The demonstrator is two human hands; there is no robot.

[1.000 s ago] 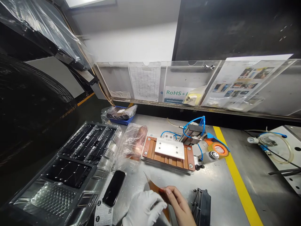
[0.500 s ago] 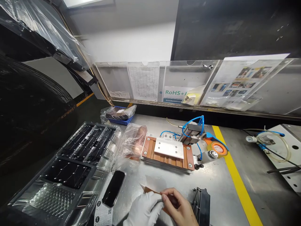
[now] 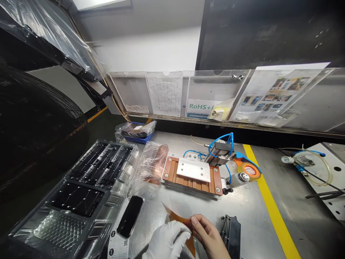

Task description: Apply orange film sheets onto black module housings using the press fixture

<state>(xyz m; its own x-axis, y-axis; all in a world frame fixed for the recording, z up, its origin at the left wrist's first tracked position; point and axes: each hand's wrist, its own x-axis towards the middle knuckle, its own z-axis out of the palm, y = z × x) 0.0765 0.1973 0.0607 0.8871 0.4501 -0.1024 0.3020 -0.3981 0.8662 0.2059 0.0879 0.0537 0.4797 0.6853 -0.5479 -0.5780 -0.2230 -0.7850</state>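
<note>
At the bottom edge of the view my left hand [image 3: 167,240], in a white glove, and my bare right hand [image 3: 208,237] together pinch a thin amber film sheet [image 3: 178,217]. The sheet is tilted up, its far corner pointing toward the fixture. Beyond it on the metal bench stands a copper-coloured fixture [image 3: 193,174] with a pale plate on top and blue air hoses. A small black part [image 3: 231,233] sits just right of my right hand.
Black trays in clear plastic [image 3: 88,183] fill the left side, with a dark phone [image 3: 130,216] beside them. A plastic bag with copper parts [image 3: 152,162], a blue bin [image 3: 137,131], an orange tape dispenser [image 3: 249,169], a yellow floor-line [image 3: 269,201] and a document rail [image 3: 215,97] surround the fixture.
The film sheet went from tilted up to nearly flat, and is now raised again; both hands stayed at the bottom edge, pinching it.
</note>
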